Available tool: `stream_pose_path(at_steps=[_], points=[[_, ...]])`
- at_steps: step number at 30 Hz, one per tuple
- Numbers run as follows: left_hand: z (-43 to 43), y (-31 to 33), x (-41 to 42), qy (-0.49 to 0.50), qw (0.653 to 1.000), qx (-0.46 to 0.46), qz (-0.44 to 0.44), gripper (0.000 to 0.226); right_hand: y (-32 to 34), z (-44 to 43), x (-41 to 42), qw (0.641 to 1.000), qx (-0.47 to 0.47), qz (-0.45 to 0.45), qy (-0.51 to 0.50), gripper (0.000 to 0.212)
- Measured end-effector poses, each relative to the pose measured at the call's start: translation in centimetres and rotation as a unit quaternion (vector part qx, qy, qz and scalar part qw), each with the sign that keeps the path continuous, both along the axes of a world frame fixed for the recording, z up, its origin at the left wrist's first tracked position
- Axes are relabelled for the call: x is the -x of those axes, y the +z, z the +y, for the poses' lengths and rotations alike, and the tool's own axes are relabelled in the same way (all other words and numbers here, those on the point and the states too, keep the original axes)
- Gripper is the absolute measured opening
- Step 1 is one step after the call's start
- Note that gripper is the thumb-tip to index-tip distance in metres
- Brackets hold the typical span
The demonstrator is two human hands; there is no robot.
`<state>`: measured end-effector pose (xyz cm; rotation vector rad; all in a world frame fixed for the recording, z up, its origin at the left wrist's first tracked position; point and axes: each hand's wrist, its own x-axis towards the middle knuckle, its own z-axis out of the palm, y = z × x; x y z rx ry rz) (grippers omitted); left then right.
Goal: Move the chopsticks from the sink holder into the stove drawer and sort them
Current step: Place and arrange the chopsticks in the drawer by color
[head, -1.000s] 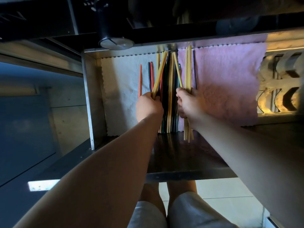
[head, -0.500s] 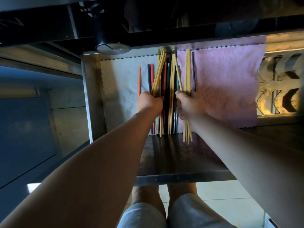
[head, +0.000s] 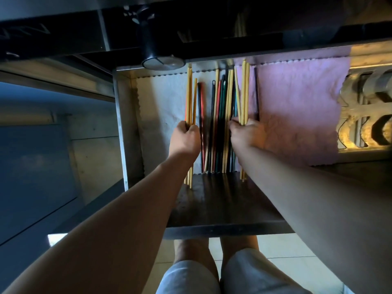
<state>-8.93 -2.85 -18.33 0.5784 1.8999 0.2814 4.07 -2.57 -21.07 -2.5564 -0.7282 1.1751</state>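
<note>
While the drawer (head: pixel 222 204) stands pulled out, the left hand (head: pixel 186 141) grips a bundle of yellow chopsticks (head: pixel 190 98) over the white cloth (head: pixel 161 102), fingers curled round them and ends pointing to 12 o'clock. The right hand (head: pixel 247 134), at 3 o'clock of the left, has its fingers curled round a second yellow bundle (head: pixel 244 92) at the edge of the pink cloth (head: pixel 297 107). Between the hands, mixed-colour chopsticks (head: pixel 218 124) lie flat in the drawer, running 12 to 6 o'clock, with one black chopstick (head: pixel 256 92) just beside the right-hand bundle at 3 o'clock.
</note>
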Motion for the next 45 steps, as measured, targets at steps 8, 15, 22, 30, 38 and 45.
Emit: stream_pose_path(at_steps=[8,15,22,30,38,45], points=[[-0.2,0.0,0.2,0.015,1.0,0.01,-0.022,0.027,0.5,0.0,1.0,0.996,0.016,-0.073,0.038,0.036],[-0.3,-0.3,0.5,0.007,1.0,0.009,-0.027,0.019,1.0,-0.1,1.5,0.996,0.02,-0.069,0.044,0.032],[-0.4,-0.2,1.1,0.018,0.999,0.014,-0.039,0.02,-0.1,0.3,2.8,0.995,0.05,-0.067,0.058,0.045],[-0.3,0.3,1.0,0.023,0.999,0.006,-0.046,0.014,0.1,1.2,2.8,0.994,0.061,-0.067,0.056,0.04],[-0.5,0.1,0.0,0.022,1.0,0.012,-0.013,0.004,3.4,0.3,1.4,0.998,-0.005,0.054,-0.035,0.021],[-0.1,-0.7,-2.1,0.025,1.0,0.005,0.018,0.01,4.5,-0.1,0.4,0.986,-0.038,0.152,-0.063,0.021]])
